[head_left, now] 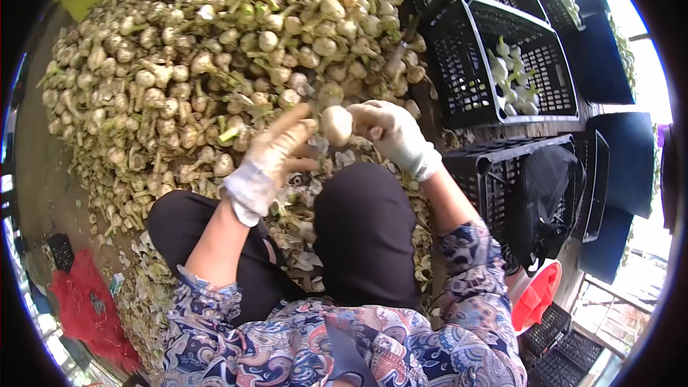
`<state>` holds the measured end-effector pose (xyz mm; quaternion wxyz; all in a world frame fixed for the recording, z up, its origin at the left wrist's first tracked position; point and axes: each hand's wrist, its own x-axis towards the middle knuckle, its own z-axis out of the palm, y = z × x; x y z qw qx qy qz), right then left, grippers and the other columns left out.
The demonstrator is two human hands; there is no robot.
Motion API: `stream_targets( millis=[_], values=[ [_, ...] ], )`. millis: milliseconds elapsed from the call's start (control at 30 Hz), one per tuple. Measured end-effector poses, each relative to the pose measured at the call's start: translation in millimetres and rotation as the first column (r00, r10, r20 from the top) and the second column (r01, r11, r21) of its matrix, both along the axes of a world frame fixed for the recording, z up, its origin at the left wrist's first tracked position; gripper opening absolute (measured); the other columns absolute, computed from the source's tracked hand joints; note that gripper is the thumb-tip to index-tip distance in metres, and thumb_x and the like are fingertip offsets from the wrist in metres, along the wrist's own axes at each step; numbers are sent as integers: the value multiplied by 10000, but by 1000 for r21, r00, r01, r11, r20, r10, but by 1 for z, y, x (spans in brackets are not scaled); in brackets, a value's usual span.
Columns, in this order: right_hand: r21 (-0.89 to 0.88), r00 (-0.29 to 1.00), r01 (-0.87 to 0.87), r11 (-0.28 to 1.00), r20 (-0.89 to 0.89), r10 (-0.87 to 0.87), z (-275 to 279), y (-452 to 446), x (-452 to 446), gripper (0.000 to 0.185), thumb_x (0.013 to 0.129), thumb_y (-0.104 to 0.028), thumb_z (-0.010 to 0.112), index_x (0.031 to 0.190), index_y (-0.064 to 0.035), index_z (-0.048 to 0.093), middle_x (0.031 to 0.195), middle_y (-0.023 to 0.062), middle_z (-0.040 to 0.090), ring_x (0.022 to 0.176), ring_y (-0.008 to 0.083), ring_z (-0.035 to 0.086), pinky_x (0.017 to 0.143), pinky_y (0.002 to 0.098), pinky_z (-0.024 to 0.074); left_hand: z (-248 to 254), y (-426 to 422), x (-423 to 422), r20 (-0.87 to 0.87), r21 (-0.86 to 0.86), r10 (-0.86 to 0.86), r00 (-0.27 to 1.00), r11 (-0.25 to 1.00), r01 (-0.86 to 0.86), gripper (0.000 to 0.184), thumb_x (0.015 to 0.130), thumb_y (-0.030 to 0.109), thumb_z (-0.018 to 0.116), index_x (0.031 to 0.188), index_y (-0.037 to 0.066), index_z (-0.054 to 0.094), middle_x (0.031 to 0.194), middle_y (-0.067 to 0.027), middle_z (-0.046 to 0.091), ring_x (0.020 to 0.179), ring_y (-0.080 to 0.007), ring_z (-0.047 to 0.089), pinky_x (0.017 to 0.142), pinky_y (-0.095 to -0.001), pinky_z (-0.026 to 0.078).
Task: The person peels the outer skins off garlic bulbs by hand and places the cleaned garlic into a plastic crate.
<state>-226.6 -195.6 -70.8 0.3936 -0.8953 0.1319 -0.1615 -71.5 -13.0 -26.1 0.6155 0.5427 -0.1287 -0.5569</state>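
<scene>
A pale garlic bulb (336, 126) is between my two gloved hands, above my knees. My right hand (393, 135) is closed at the bulb's right side and seems to grip it by the stem end, which the fingers mostly cover. On the other side, my left hand (278, 149) has its fingers spread, close to the bulb but apart from it. Both gloves are white and stained at the fingers. Beyond the hands lies a large heap of garlic bulbs (172, 93) with cut stems and soil on them.
Black plastic crate (527, 75) at the right holds several cleaned bulbs (512, 79). Another crate (494, 179) stands nearer, beside a black mesh item (546, 190). Peeled skins (301, 208) litter the ground between my legs. Red netting (89, 308) lies at the lower left.
</scene>
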Motion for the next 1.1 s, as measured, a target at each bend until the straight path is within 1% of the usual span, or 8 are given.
stream_targets(
  millis=[133, 200, 233, 300, 600, 767, 800, 1100],
  values=[
    [-403, 953, -291, 868, -204, 225, 81, 16, 30, 515, 615, -15, 596, 1125, -82, 622, 1111, 116, 612, 975, 328, 579, 793, 387, 491, 3, -1, 3, -187, -265, -160, 969, 958, 107, 408, 947, 193, 528, 1313, 29, 456, 1072, -52, 608, 992, -183, 580, 869, -361, 481],
    [-253, 951, -66, 965, 277, 138, 80, 20, 44, 501, 671, -2, 629, 1167, -65, 593, 1087, 126, 629, 910, 296, 614, 778, 358, 503, 18, 2, -1, -149, -266, -6, 989, 963, -34, 442, 928, 185, 564, 1321, 23, 442, 1089, -58, 608, 1010, -176, 572, 869, -353, 478],
    [279, 972, 146, 949, 140, -190, 87, 32, 42, 385, 791, -49, 657, 1165, -22, 569, 1018, 124, 651, 832, 231, 638, 732, 314, 518, 12, -2, -2, -17, -281, 139, 990, 950, -138, 481, 901, 152, 609, 1328, 22, 429, 1135, -75, 591, 1030, -170, 570, 833, -322, 495],
    [977, 988, 47, 209, -15, -153, 98, 32, 46, 336, 884, -255, 657, 1065, 18, 582, 865, 50, 621, 720, 98, 593, 634, 250, 507, 28, 3, -2, 58, -208, 230, 971, 954, -214, 510, 823, 67, 701, 1279, -6, 485, 1082, -63, 614, 931, -138, 602, 810, -263, 527],
    [821, 973, 140, 554, -10, -232, 80, 76, 70, 182, 909, -199, 611, 1025, -59, 603, 907, -2, 619, 812, 75, 569, 698, 241, 490, 19, 11, 7, 835, -328, 353, 422, 935, -133, 618, 642, 89, 846, 1207, 119, 598, 1180, -56, 612, 1080, -171, 561, 950, -315, 460],
    [806, 952, 54, 590, 137, -275, 78, 88, 74, 89, 893, -116, 608, 949, -48, 621, 776, -30, 611, 604, 23, 473, 507, 190, 365, 17, 16, 10, 739, -495, 460, 493, 866, -67, 641, 652, -5, 814, 1238, 88, 574, 1164, -46, 594, 1038, -169, 567, 881, -305, 502],
    [794, 957, 78, 602, 110, -270, 80, 88, 73, 87, 891, -111, 608, 944, -45, 626, 768, -34, 605, 600, 20, 460, 508, 191, 356, 10, 16, 9, 423, -521, 419, 804, 838, -162, 613, 696, -26, 778, 1258, 60, 550, 1170, -51, 585, 1031, -178, 571, 854, -301, 524],
    [832, 982, -14, 555, 115, -147, 91, 83, 69, 137, 901, -105, 606, 1016, -32, 592, 820, -14, 589, 611, 35, 474, 515, 193, 378, 12, 22, 10, 657, -460, 436, 615, 878, -131, 619, 750, 64, 773, 1302, 4, 500, 1150, -57, 593, 982, -133, 571, 837, -251, 490]
  ],
)
